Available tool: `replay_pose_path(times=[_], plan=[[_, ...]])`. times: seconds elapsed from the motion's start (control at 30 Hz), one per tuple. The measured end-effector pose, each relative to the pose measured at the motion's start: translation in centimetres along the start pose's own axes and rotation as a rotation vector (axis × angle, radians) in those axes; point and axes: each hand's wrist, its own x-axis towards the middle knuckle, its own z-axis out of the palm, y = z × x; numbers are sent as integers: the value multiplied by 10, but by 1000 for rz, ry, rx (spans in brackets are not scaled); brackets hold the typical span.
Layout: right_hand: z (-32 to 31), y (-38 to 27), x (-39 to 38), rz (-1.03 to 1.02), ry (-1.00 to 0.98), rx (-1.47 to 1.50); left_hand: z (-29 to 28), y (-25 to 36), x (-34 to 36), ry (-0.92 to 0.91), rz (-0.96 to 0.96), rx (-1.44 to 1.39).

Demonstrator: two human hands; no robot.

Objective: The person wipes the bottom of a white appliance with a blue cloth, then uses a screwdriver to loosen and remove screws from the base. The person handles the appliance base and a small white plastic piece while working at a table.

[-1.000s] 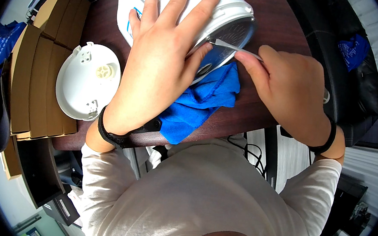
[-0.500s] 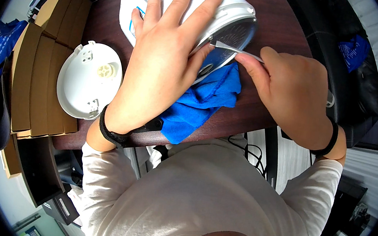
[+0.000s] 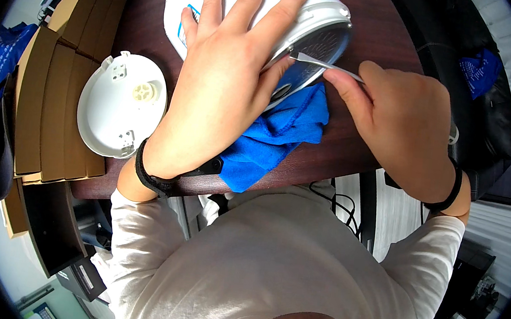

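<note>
A white rounded appliance (image 3: 328, 9) lies on its side at the far edge of my reach, its shiny dark metal face turned toward the right. Across its white shell my left hand (image 3: 224, 64) is spread open and flat, the thumb at the rim close to the tool's tip. My right hand (image 3: 404, 112) is closed around a slim metal tool with a flat, widened tip (image 3: 308, 60). That tip touches or nearly touches the appliance's rim; exact contact is hard to make out. Beneath the appliance lies a crumpled blue cloth (image 3: 279, 134).
Left of my left forearm rests a round white cover (image 3: 107, 105) with a cream fitting (image 3: 144, 92) on it. Brown cardboard boxes (image 3: 57, 109) stand along the left edge of the dark wooden table (image 3: 379, 24). A black chair (image 3: 454, 74) is at the right.
The appliance, both hands and the tool have shifted very slightly to the right. My grip on the tool looks the same.
</note>
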Motion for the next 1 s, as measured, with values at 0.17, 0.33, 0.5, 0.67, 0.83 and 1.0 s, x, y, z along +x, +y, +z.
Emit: replay_pose_path(times=[0.17, 0.33, 0.5, 0.67, 0.83, 1.0], plan=[[3, 0, 1, 1, 20, 2, -15, 16, 4, -24, 7, -16], [4, -5, 0, 24, 23, -85, -20, 23, 7, -14, 29, -51], [4, -3, 2, -30, -4, 45, 1, 2, -2, 52, 8, -2], [21, 3, -5, -45, -11, 253, -12, 22, 4, 6, -12, -10], [29, 10, -2, 4, -140, 499, 9, 4, 2, 131, 5, 9], [32, 11, 4, 342, -444, 957, 8, 8, 0, 103, -20, 52]])
